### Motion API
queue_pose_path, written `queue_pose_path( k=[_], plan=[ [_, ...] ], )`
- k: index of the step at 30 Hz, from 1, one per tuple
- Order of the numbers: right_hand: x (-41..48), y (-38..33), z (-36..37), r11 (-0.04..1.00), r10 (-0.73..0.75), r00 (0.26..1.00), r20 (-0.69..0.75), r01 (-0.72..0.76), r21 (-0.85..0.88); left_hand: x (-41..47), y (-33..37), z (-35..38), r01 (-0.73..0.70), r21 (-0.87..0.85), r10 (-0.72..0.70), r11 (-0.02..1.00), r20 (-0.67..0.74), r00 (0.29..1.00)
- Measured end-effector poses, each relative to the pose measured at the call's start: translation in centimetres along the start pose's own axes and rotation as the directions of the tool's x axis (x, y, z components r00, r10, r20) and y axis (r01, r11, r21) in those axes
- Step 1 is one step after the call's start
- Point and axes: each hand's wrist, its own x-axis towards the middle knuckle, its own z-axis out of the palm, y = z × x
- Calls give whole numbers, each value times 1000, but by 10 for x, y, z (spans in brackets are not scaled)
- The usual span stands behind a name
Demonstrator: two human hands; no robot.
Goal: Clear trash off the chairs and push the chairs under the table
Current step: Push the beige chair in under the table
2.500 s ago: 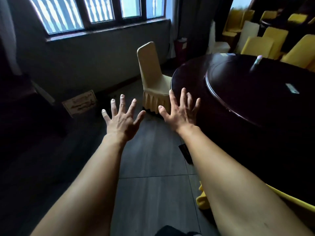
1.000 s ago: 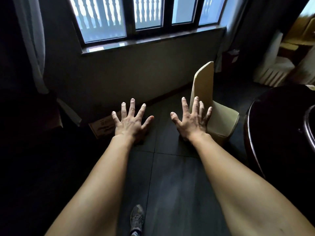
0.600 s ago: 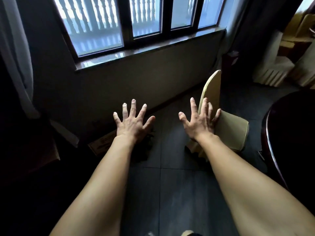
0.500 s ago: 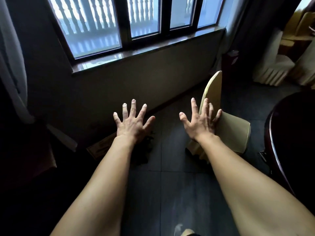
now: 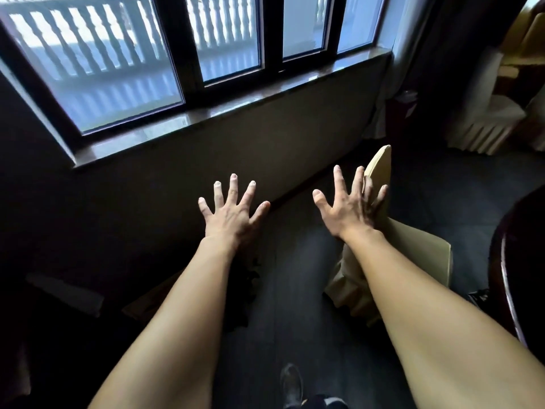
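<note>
A chair in a beige cover (image 5: 413,249) stands on the dark floor at the right, its seat facing the dark round table (image 5: 519,261) at the right edge. My right hand (image 5: 348,208) is stretched out with fingers spread, in front of the chair's backrest; whether it touches the backrest I cannot tell. My left hand (image 5: 233,214) is held out beside it, fingers spread, over the floor and holding nothing. No trash shows on the visible part of the seat.
A wall with a wide window (image 5: 188,48) runs across the far side. A cardboard sign (image 5: 153,299) and a dark crumpled thing (image 5: 244,284) lie on the floor under my left arm. White-covered chairs (image 5: 486,119) stand at the far right. My shoe (image 5: 290,385) shows below.
I have walked from the table's side toward the beige chair; it now sits closer and lower right, with my right hand over its backrest. Both hands stayed spread and empty.
</note>
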Motion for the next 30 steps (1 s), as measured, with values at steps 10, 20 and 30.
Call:
queue_pose_path(
  k=[10,20,30],
  plan=[
    [161,12,34,1000,9,999,45,-9,6,157,38,8,6,-46,-5,999,22,1000],
    [330,3,82,989,143,988,53,-142,-29,361,40,23,-70,-31,72,997,62,995],
    [479,10,88,934,355,935,23,-354,-46,567,71,-2,-211,-42,214,977,92,972]
  ],
)
